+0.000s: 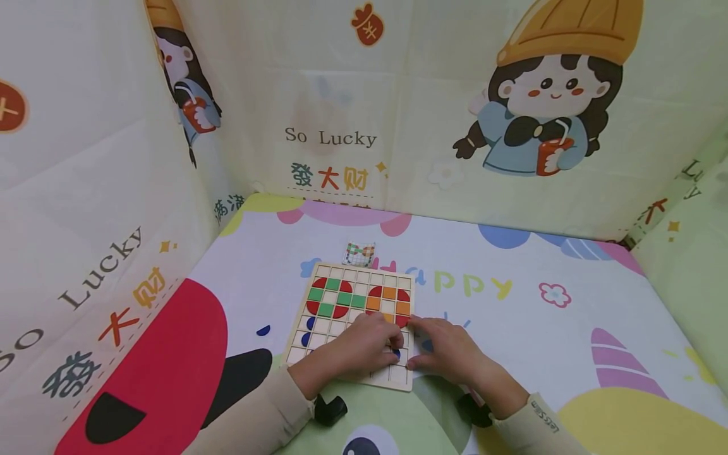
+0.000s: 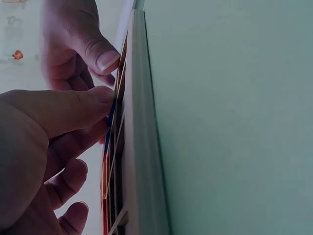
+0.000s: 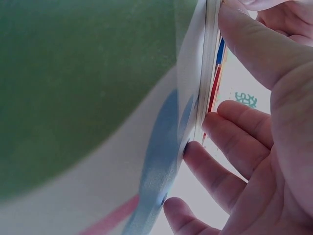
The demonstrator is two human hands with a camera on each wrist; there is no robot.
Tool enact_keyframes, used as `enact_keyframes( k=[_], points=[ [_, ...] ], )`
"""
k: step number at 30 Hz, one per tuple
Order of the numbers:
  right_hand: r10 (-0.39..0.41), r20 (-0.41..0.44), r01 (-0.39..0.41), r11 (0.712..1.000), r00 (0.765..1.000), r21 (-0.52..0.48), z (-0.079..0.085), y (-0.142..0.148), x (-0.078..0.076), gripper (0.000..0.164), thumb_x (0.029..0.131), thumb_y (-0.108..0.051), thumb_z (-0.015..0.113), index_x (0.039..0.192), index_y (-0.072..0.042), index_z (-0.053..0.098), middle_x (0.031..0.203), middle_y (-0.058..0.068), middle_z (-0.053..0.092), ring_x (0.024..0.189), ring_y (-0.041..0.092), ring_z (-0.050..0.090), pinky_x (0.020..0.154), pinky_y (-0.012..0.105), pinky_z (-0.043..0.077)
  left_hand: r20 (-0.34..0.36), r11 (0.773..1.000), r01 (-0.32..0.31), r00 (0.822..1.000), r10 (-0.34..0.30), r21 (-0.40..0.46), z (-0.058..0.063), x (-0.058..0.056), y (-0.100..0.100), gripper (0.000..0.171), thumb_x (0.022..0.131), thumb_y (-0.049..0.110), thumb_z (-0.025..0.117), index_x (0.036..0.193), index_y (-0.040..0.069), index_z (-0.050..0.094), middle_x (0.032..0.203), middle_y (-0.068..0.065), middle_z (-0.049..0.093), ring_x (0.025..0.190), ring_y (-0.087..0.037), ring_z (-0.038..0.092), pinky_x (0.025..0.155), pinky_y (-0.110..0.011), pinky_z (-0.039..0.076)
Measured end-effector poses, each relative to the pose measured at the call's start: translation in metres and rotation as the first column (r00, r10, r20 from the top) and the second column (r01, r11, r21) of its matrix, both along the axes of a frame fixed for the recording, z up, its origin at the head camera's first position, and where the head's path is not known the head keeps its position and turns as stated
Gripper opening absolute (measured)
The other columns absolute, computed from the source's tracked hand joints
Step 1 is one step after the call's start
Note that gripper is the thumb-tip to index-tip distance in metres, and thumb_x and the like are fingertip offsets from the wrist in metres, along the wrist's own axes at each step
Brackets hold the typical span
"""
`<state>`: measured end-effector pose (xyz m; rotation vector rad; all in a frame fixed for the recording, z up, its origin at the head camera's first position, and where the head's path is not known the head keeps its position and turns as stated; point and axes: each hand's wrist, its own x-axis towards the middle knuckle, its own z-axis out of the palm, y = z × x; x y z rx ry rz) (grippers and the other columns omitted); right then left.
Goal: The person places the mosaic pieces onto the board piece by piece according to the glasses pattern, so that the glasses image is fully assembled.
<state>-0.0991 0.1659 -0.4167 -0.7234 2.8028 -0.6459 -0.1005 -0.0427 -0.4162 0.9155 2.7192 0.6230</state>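
A wooden grid board lies before me, with red, green and orange pieces set in its upper squares. My left hand reaches over the board's lower right part. Its thumb and forefinger pinch a small blue piece at the board's surface. My right hand is at the board's right edge, fingers extended, with its thumb and fingertips touching that side. More blue pieces sit in the left column. The left hand hides the squares beneath it.
Behind the board stands a small pattern card. One loose blue half-round piece lies left of the board on the printed tablecloth. Printed cloth walls enclose the table at the back and sides.
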Motion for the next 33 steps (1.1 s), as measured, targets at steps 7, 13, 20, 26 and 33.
enact_keyframes(
  k=[7, 13, 20, 26, 33],
  points=[
    [-0.004, 0.002, 0.004, 1.0, 1.0, 0.008, 0.0, 0.0, -0.001, 0.071, 0.075, -0.038, 0.088, 0.135, -0.01, 0.061, 0.132, 0.006, 0.064, 0.124, 0.031, 0.055, 0.102, 0.055, 0.042, 0.006, 1.0, -0.004, 1.0, 0.004, -0.011, 0.003, 0.0, -0.001, 0.01, 0.089, 0.025, 0.078, 0.098, 0.025, 0.074, 0.088, 0.019, 0.059, 0.091, -0.008, 0.047, 0.087, -0.032, 0.04],
    [0.003, -0.001, -0.003, 1.0, 1.0, -0.001, 0.0, 0.0, -0.001, 0.071, 0.075, -0.038, 0.087, 0.135, -0.01, 0.061, 0.131, 0.006, 0.064, 0.124, 0.031, 0.056, 0.102, 0.054, 0.042, -0.001, 1.0, -0.002, 1.0, 0.002, -0.011, 0.003, 0.0, -0.001, 0.011, 0.089, 0.024, 0.077, 0.099, 0.024, 0.074, 0.089, 0.018, 0.059, 0.09, -0.008, 0.046, 0.086, -0.031, 0.04],
    [0.037, -0.036, -0.037, 0.999, 0.999, -0.001, -0.001, 0.002, -0.002, 0.069, 0.077, -0.038, 0.086, 0.134, -0.009, 0.061, 0.13, 0.007, 0.065, 0.122, 0.031, 0.058, 0.099, 0.054, 0.044, 0.006, 0.999, -0.039, 0.999, 0.039, -0.002, 0.005, -0.002, -0.008, 0.011, 0.088, 0.024, 0.077, 0.099, 0.024, 0.074, 0.092, 0.017, 0.061, 0.093, -0.01, 0.049, 0.089, -0.034, 0.042],
    [0.026, -0.025, -0.026, 1.0, 0.999, 0.002, -0.001, 0.001, -0.003, 0.069, 0.076, -0.038, 0.087, 0.133, -0.008, 0.061, 0.13, 0.009, 0.064, 0.123, 0.032, 0.057, 0.1, 0.054, 0.044, 0.022, 0.993, -0.108, 0.994, 0.107, 0.037, 0.014, -0.005, -0.027, 0.019, 0.088, 0.024, 0.077, 0.106, 0.021, 0.073, 0.1, 0.012, 0.066, 0.099, -0.012, 0.054, 0.091, -0.036, 0.047],
    [-0.005, 0.016, 0.005, 1.0, 1.0, 0.015, 0.0, -0.001, -0.002, 0.071, 0.076, -0.04, 0.087, 0.135, -0.01, 0.061, 0.133, 0.008, 0.063, 0.126, 0.032, 0.054, 0.102, 0.055, 0.042, 0.004, 0.974, -0.203, 0.979, 0.204, 0.095, 0.025, -0.005, -0.062, 0.024, 0.087, 0.02, 0.079, 0.109, 0.014, 0.072, 0.108, 0.002, 0.067, 0.109, -0.023, 0.056, 0.094, -0.045, 0.048]
  ],
)
